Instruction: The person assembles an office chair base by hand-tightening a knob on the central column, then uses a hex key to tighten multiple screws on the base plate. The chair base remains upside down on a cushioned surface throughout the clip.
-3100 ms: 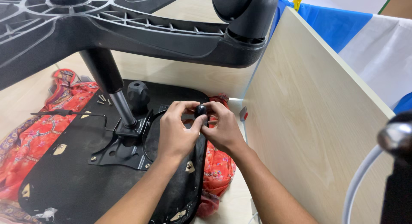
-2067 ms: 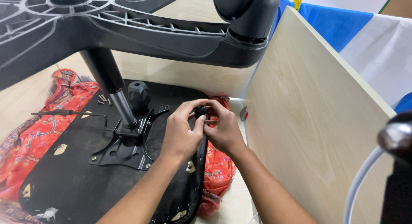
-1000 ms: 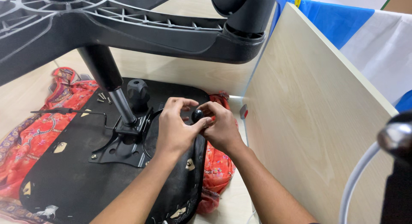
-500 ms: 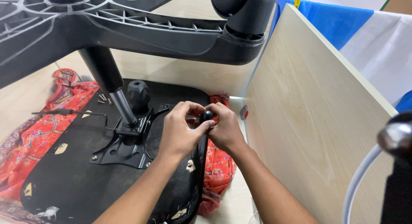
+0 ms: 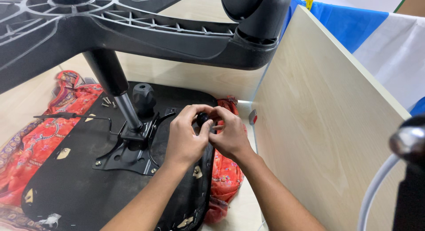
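Both hands pinched a small black knob at the edge of an upturned office chair seat.

The chair seat (image 5: 84, 186) lay underside up on a red patterned cloth (image 5: 35, 147), likely to spare the upholstery, with its star base (image 5: 146, 36) overhead on the gas column (image 5: 117, 96). Right of the seat stood a pale wooden panel (image 5: 318, 124) bearing a small red-and-grey tag (image 5: 253, 116). The left hand (image 5: 186, 140) and right hand (image 5: 228, 135) closed their fingertips around the knob (image 5: 202, 119), above the seat's right edge. Loose screws (image 5: 106, 101) lay beside the column.
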